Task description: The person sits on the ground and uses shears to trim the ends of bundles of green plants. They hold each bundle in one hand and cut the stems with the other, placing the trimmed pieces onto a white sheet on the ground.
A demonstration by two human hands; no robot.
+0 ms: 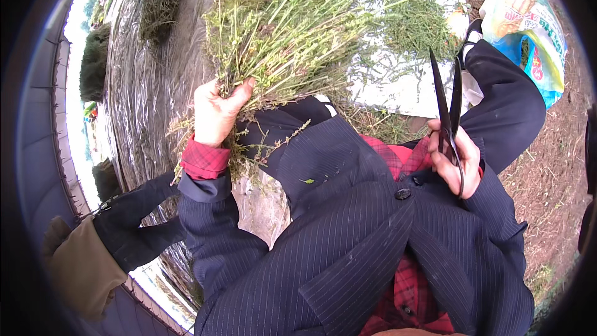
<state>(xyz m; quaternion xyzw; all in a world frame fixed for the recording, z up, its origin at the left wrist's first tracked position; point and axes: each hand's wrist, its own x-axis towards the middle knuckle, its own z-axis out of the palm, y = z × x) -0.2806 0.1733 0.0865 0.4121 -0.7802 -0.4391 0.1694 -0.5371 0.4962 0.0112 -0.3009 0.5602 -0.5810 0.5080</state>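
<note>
My left hand (218, 109) grips a bundle of green and yellowing plant stems (289, 42) near its lower end, thumb across the stalks. The bundle fans out up and to the right, over a white printed sheet (396, 95). A few loose stems trail below the fist, across my dark trousers. To the right, my right hand (454, 163) holds a pair of dark metal scissors (447, 98), blades pointing up and slightly apart. The blades stand away from the bundle, in front of the sheet's right part.
Cut green sprigs (417, 28) lie on the sheet. A colourful plastic bag (531, 42) with writing stands by my foot at upper right, on brown soil (536, 186). Plastic film (140, 88) covers the ground at left, with dark plant heaps (161, 4). Another person (126, 228) is at lower left.
</note>
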